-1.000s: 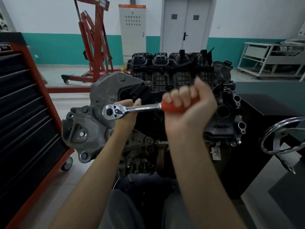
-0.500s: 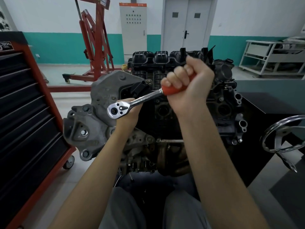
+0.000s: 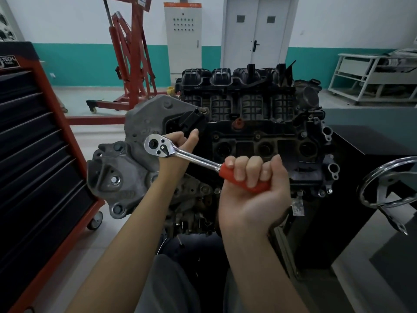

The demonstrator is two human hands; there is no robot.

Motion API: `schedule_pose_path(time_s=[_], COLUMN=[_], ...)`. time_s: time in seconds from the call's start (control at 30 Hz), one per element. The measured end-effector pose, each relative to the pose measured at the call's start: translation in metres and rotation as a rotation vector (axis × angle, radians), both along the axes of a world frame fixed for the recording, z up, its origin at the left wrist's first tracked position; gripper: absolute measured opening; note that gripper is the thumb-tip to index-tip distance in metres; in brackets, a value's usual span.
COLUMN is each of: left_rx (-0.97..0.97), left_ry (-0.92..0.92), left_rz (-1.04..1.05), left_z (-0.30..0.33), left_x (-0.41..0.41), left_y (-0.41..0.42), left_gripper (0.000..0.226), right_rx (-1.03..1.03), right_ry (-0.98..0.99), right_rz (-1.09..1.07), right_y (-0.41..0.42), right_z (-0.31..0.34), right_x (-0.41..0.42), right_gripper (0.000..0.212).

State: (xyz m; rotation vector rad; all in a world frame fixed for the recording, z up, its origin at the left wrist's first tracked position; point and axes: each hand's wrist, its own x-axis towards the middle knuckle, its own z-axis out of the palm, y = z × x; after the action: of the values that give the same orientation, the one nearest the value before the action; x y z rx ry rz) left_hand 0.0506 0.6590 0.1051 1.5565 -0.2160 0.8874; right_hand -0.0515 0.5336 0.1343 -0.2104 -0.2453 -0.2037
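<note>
A ratchet wrench (image 3: 191,158) with a chrome head and red handle is set against the front of an engine (image 3: 259,123) on a stand. My right hand (image 3: 252,188) grips the red handle, which slopes down to the right. My left hand (image 3: 180,146) is behind the ratchet head, fingers curled round whatever sits under it; that part is hidden. A grey cast bracket (image 3: 126,172) is bolted to the engine's left side.
A red and black tool cabinet (image 3: 33,154) stands close on the left. A chrome handwheel (image 3: 388,184) sticks out at the right by a dark stand (image 3: 361,141). A red engine hoist (image 3: 130,64) and white shelving (image 3: 372,75) stand far back.
My right hand has swung the handle from level, up to the right, then down to the lower right. The ratchet head and my left hand stayed at the same spot.
</note>
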Motion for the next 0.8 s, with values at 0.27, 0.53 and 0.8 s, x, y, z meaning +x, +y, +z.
schedule_pose_path(time_s=[0.27,0.53,0.8], left_rx=[-0.093,-0.09,-0.006], left_ry=[0.133,0.07,0.002], left_rz=[0.016,-0.01,-0.046], left_z=[-0.01,-0.004,-0.001], left_x=[0.008,0.003,0.0], left_y=[0.001,0.002,0.003], left_gripper=[0.041,0.044,0.05], right_rx=[-0.351,-0.221,-0.074], right_ry=[-0.064,-0.035,-0.08], right_rz=[0.143,0.04,-0.027], right_y=[-0.016,-0.006,-0.002], right_z=[0.076,0.053,0.003], right_x=[0.065,0.04,0.007], right_gripper=[0.042,0.039,0.042])
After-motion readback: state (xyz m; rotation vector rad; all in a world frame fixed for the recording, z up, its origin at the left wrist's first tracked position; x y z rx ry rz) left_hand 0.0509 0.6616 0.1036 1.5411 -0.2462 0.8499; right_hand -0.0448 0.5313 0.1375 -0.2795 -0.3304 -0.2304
